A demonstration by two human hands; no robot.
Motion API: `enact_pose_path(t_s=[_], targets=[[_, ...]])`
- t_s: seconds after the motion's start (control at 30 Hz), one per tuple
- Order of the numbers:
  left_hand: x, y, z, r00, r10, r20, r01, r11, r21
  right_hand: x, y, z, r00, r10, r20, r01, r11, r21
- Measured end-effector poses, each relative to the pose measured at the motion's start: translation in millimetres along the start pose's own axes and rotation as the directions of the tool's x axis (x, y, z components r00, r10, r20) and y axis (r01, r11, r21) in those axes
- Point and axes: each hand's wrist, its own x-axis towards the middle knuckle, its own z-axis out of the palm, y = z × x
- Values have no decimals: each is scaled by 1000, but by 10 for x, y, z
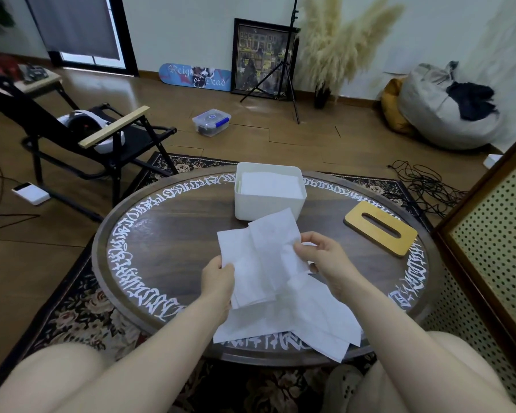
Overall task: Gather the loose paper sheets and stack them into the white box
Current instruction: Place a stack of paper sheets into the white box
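Both hands are lifting one loose paper sheet above the middle of the round tabletop. The left hand has its grip pinched on the sheet's edge at about eight o'clock, and the right hand has its grip pinched on the edge at three o'clock. The step in hand looks like the carry: the sheet is up and creased lengthwise, soft and thin (more like tissue than writing paper). The white box stands at twelve o'clock from the hands, just beyond the sheet's far corner, an open rectangular plastic tub with rounded corners, already holding a flat white stack. Next, I judge, the sheet wants flattening and squaring to the box's opening before it is lowered in. More sheets lie overlapped on the tabletop at six o'clock, under the wrists. A slotted wooden lid rests at two o'clock.
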Motion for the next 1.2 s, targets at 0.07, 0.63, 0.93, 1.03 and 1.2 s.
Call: enact_pose_path(t_s=[0.07,0.63,0.93,1.03,1.2], targets=[[-15,7,24,1000,-3,11,3,1000,-23,6,15,-13,1000,5,-5,-5,1000,-13],[4,59,-51,990,-38,133,56,990,-131,73,125,-24,964,267,13,-251,920,-302],[-25,52,-44,989,-57,139,61,998,-27,107,225,70,954,298,11,-286,924,-253],[-27,64,-55,989,-57,134,61,998,-25,103,186,57,962,271,-42,-274,947,-165],[-27,76,-65,990,-41,135,44,999,-19,84,155,-1,960,257,-113,-269,957,-106]])
